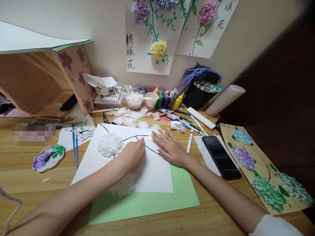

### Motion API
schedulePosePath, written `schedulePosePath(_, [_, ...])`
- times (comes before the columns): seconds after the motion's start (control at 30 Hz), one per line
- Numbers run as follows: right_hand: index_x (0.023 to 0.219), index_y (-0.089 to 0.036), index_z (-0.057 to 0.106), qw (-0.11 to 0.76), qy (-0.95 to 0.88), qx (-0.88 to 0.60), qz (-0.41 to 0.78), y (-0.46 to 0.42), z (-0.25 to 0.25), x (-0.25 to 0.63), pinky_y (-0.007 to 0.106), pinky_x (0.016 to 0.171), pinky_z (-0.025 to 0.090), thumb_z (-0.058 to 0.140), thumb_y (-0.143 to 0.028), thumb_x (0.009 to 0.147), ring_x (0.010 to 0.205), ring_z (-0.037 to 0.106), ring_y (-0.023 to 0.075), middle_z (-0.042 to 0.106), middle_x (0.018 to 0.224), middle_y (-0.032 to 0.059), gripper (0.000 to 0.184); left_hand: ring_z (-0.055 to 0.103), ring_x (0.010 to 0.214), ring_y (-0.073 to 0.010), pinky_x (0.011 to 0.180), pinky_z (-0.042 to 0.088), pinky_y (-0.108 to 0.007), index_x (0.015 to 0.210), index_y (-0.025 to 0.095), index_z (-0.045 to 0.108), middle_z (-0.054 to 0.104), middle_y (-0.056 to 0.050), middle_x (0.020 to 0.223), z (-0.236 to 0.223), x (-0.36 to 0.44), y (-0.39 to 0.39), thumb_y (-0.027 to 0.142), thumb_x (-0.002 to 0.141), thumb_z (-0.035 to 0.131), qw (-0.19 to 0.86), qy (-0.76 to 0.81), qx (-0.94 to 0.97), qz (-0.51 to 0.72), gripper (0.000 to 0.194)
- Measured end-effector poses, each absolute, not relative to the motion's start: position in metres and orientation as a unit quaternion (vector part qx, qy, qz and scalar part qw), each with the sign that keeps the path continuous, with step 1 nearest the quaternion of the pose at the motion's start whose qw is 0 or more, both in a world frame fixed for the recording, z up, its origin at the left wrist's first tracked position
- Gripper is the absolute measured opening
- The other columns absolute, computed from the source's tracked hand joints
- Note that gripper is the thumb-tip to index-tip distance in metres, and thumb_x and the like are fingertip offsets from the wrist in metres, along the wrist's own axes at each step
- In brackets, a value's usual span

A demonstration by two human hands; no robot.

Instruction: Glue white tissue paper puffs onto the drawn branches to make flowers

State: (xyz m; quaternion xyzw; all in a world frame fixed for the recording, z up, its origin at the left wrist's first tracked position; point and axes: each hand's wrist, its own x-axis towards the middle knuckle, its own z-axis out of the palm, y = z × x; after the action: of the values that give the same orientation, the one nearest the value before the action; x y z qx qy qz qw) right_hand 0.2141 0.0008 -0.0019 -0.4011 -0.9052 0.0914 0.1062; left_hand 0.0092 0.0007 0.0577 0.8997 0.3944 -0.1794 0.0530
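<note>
A white sheet of paper lies over a green sheet on the wooden table. Dark branch lines are drawn across the white sheet. My left hand is closed, its fingertips pressed together against the paper by a drawn line; what they hold, if anything, is hidden. Flat on the sheet's right upper part rests my right hand, fingers spread. A ruffled white paper flower sits left of my left hand. Another white paper flower shows below that wrist, partly covered by my forearm.
White paper squares, a bowl, a paper cup and paint bottles stand behind. A phone and a flower picture lie right. Paintbrushes and a paint palette lie left.
</note>
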Motion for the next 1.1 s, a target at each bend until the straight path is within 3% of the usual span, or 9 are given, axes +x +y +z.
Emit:
schedulePosePath(0.27, [0.143,-0.029,0.018,0.074,-0.912,-0.382,0.130,0.0018,-0.0007,0.2124,0.057,0.111,0.008,0.031,-0.038,0.094,0.139,0.016,0.0236,0.028,0.147,0.0003,0.052,0.062,0.098,-0.0274,0.081,0.050,-0.036,0.130,-0.004,0.040,0.038,-0.026,0.136,0.0521,0.0089,0.0003,0.001,0.075,0.035,0.044,0.392,0.903,-0.169,0.056])
schedulePosePath(0.43, [0.144,-0.025,0.010,0.093,-0.902,-0.406,0.110,0.0012,-0.0035,0.2136,0.056,0.111,0.008,0.031,-0.036,0.093,0.139,0.012,0.0234,0.025,0.149,0.0014,0.056,0.061,0.101,-0.0276,0.082,0.050,-0.035,0.130,-0.005,0.039,0.038,-0.026,0.136,0.0509,0.0082,0.0006,0.000,0.074,0.036,0.041,0.389,0.905,-0.165,0.057])
schedulePosePath(0.57, [0.143,-0.028,0.014,0.087,-0.914,-0.377,0.121,0.0007,-0.0033,0.2148,0.056,0.111,0.009,0.030,-0.033,0.094,0.138,0.018,0.0220,0.032,0.146,0.0012,0.052,0.060,0.103,-0.0269,0.083,0.049,-0.034,0.132,-0.004,0.038,0.035,-0.025,0.138,0.0521,0.0084,0.0005,0.000,0.074,0.036,0.042,0.392,0.903,-0.172,0.058])
schedulePosePath(0.7, [0.144,-0.025,0.015,0.113,-0.911,-0.381,0.110,-0.0013,-0.0020,0.2160,0.055,0.112,0.009,0.032,-0.030,0.093,0.139,0.014,0.0219,0.035,0.144,0.0024,0.053,0.060,0.104,-0.0255,0.084,0.048,-0.033,0.132,-0.002,0.038,0.036,-0.024,0.138,0.0533,0.0086,0.0001,0.000,0.074,0.037,0.045,0.396,0.901,-0.173,0.058])
schedulePosePath(0.83, [0.143,-0.027,0.018,0.115,-0.915,-0.367,0.119,-0.0027,-0.0019,0.2168,0.053,0.113,0.006,0.029,-0.026,0.094,0.137,0.022,0.0194,0.042,0.141,0.0009,0.050,0.061,0.101,-0.0266,0.082,0.049,-0.034,0.132,-0.003,0.038,0.036,-0.024,0.138,0.0529,0.0084,0.0004,0.001,0.074,0.037,0.040,0.394,0.902,-0.172,0.058])
schedulePosePath(1.0, [0.145,-0.022,0.005,0.114,-0.903,-0.399,0.115,0.0009,-0.0017,0.2131,0.052,0.113,0.009,0.032,-0.040,0.092,0.140,0.011,0.0222,0.023,0.149,0.0037,0.061,0.062,0.100,-0.0262,0.081,0.049,-0.033,0.130,-0.003,0.041,0.039,-0.025,0.135,0.0517,0.0081,0.0013,0.001,0.074,0.038,0.041,0.390,0.905,-0.167,0.056])
schedulePosePath(1.1, [0.145,-0.021,0.010,0.102,-0.903,-0.400,0.119,0.0028,-0.0006,0.2087,0.052,0.113,0.007,0.034,-0.046,0.091,0.139,0.015,0.0223,0.029,0.148,0.0046,0.064,0.062,0.100,-0.0267,0.080,0.050,-0.034,0.129,-0.004,0.042,0.040,-0.026,0.134,0.0506,0.0080,0.0010,0.001,0.073,0.038,0.041,0.388,0.907,-0.159,0.056])
